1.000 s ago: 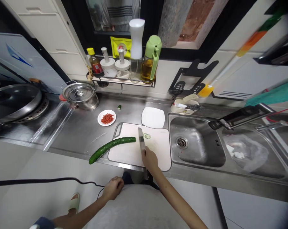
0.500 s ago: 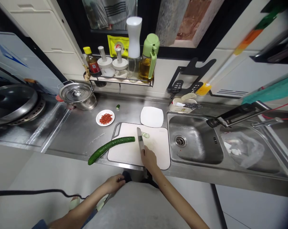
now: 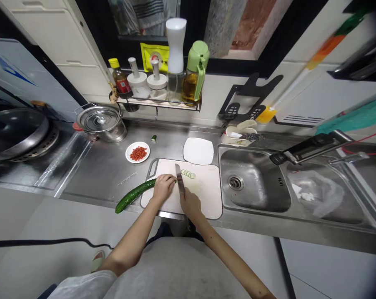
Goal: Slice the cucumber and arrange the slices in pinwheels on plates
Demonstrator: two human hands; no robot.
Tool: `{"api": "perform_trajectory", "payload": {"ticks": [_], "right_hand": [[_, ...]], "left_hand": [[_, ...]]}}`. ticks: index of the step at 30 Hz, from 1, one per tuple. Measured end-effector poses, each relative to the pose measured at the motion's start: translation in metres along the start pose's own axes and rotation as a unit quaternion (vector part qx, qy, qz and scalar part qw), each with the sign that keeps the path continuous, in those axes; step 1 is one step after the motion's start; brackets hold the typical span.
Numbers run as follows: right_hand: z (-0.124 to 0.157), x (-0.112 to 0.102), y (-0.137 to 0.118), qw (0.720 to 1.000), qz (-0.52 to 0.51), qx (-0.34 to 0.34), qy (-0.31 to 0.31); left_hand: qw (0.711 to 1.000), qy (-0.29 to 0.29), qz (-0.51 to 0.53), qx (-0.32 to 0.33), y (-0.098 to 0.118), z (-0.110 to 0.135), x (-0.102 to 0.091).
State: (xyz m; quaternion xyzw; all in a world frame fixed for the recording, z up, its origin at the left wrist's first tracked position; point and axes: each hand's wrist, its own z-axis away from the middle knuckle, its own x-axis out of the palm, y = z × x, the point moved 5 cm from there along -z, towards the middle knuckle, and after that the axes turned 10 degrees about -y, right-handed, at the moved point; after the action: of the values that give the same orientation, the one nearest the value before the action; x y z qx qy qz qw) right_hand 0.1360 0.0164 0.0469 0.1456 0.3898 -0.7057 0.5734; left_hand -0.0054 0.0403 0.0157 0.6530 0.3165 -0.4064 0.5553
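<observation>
A long, curved cucumber (image 3: 134, 196) lies partly on the white cutting board (image 3: 206, 199), its thicker end reaching over the counter to the left. My left hand (image 3: 163, 187) is closed over its cut end, fingers bent on top. In my right hand (image 3: 190, 205) is a kitchen knife (image 3: 179, 178), gripped by the handle, its blade upright just right of that cut end. Several thin cucumber slices (image 3: 188, 174) lie overlapping on the board to the right of the blade. My left fingers hide part of the cucumber.
Behind the board is a white square plate (image 3: 198, 150). A small plate (image 3: 128, 153) of red pieces and a cucumber stub (image 3: 153, 138) are to the left. A steel sink (image 3: 256, 199) borders the board's right; a lidded pot (image 3: 113, 133) stands back left. Bottles line the shelf (image 3: 175, 105) above.
My left hand has come up from below the counter edge onto the cucumber. The knife has shifted slightly left, closer to the cut end, and more of the slices show.
</observation>
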Motion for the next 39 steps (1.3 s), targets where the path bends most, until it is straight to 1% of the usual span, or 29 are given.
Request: {"api": "perform_trajectory", "payload": {"ticks": [4,7,16,27,39], "right_hand": [[-0.001,0.002,-0.001,1.000,0.006,0.000,0.013],[-0.002,0.004,0.000,1.000,0.010,-0.001,0.017],[-0.001,0.008,-0.003,1.000,0.026,-0.001,0.014],[0.017,0.006,-0.003,0.999,0.046,0.002,-0.019],[0.003,0.009,-0.008,0.999,0.044,0.000,-0.025]], "left_hand": [[0.999,0.037,0.006,0.025,-0.010,0.005,0.008],[0.998,0.050,0.019,0.034,-0.012,0.005,0.010],[0.997,0.063,0.032,0.044,-0.014,0.004,0.010],[0.997,0.059,0.029,0.046,-0.013,0.003,0.011],[0.997,0.065,0.023,0.045,-0.013,0.002,0.012]]}}
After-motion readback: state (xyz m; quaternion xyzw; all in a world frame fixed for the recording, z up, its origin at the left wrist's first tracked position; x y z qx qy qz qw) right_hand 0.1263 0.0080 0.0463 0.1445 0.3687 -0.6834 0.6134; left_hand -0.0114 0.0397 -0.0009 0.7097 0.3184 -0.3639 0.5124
